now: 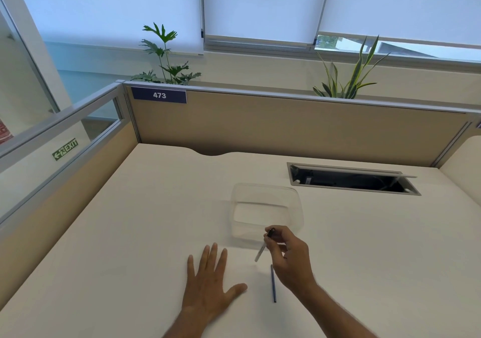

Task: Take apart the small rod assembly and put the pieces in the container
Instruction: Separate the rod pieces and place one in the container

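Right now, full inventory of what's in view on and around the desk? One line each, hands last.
clear plastic container: 1, transparent, desk centre, looks empty
dark blue thin rod: 1, lying on the desk beside the right wrist
silver rod piece with a dark tip: 1, held up off the desk near the container's front edge
white desk: 1
open cable hatch: 1, grey frame, desk back right
beige partition panel: 1, behind the desk, blue label 473
potted plants: 2, green, behind the partition
green exit sign: 1, left glass
left hand: flat on the desk
right hand: pinches the silver piece
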{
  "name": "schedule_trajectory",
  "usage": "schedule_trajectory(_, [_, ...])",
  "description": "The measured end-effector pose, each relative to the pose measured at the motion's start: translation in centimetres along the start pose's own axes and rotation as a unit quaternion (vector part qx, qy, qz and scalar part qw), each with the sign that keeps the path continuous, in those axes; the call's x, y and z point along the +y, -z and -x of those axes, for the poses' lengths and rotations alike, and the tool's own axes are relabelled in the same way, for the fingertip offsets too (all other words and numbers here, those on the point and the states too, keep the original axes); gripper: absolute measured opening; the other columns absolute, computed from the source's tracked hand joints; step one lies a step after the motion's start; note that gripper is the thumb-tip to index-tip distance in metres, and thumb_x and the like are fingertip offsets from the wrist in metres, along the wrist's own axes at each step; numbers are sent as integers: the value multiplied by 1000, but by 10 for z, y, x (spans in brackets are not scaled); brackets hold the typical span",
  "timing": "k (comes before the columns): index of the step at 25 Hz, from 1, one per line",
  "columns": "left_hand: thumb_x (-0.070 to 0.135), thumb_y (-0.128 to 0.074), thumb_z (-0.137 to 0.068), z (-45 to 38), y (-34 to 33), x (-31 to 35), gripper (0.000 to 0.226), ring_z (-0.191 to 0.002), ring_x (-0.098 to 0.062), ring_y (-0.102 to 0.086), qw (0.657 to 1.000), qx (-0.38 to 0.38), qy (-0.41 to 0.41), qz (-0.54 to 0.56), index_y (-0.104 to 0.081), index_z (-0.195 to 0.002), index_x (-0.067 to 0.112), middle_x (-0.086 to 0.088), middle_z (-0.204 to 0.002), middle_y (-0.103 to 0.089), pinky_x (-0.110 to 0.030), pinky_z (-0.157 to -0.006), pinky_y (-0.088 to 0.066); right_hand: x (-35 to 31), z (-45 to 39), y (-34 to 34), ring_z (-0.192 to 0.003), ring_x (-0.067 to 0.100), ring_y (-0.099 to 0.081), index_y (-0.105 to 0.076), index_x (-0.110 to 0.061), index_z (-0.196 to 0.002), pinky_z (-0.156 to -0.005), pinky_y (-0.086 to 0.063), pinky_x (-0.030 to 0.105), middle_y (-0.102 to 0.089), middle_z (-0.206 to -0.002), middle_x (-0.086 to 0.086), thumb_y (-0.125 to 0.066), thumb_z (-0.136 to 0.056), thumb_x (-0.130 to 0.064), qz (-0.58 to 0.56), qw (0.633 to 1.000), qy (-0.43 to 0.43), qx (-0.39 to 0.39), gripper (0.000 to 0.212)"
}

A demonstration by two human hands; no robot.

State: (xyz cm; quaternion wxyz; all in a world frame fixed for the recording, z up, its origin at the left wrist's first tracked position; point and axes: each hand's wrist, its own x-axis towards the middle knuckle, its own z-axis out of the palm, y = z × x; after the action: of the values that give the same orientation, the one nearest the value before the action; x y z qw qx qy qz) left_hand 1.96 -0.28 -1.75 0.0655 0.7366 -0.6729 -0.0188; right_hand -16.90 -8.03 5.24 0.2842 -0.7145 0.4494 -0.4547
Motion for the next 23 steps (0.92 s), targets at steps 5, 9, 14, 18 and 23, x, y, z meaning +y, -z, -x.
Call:
schedule_trajectory(5, [84, -39, -76, 2, -6, -3, 90, -135, -23, -27, 999, -28, 15, 12, -60, -133, 17, -11, -143, -53, -54, -108, -10, 1, -1, -1, -82, -1, -69, -67, -18, -100, -68, -54, 10, -72, -88, -16, -71, -85, -4, 16, 1000, 12, -14, 21])
schedule_trajectory(9, [85, -37, -78, 1, -11, -4, 91, -137, -23, -28, 999, -21, 22, 17, -58, -135, 17, -11, -145, -52, -56, -108, -12, 1, 4, -2, -85, -2, -67, -65, -19, -102, -70, -55, 11, -70, -91, -17, -67, -86, -10, 30, 998, 50, 7, 19])
schedule_trajectory(14, [86, -36, -77, 0, -11, -5, 91, -137, -28, -42, 999, -30, 25, 18, -58, -135, 18, -10, -145, -52, -56, -109, -11, 4, 9, -5, -78, 4, -68, -63, -22, -99, -67, -59, 31, -72, -84, -13, -65, -89, -12, 90, 992, 37, -78, 14])
schedule_trajectory(18, [85, -35, -78, 0, -11, -5, 91, -136, -23, -28, 999, -19, 22, 16, -58, -135, 18, -11, -145, -52, -56, -109, -9, 4, 7, -3, -80, 0, -68, -64, -23, -99, -67, -59, 25, -72, -85, -16, -66, -87, -12, 72, 995, 41, -49, 16])
schedule_trajectory(23, [84, -39, -77, 1, -9, -5, 90, -135, -22, -29, 999, -26, 21, 16, -60, -133, 18, -11, -143, -54, -54, -109, -8, 5, 6, 0, -79, 3, -69, -64, -22, -100, -68, -60, 30, -73, -86, -13, -66, -88, -13, 80, 994, 31, -73, 15])
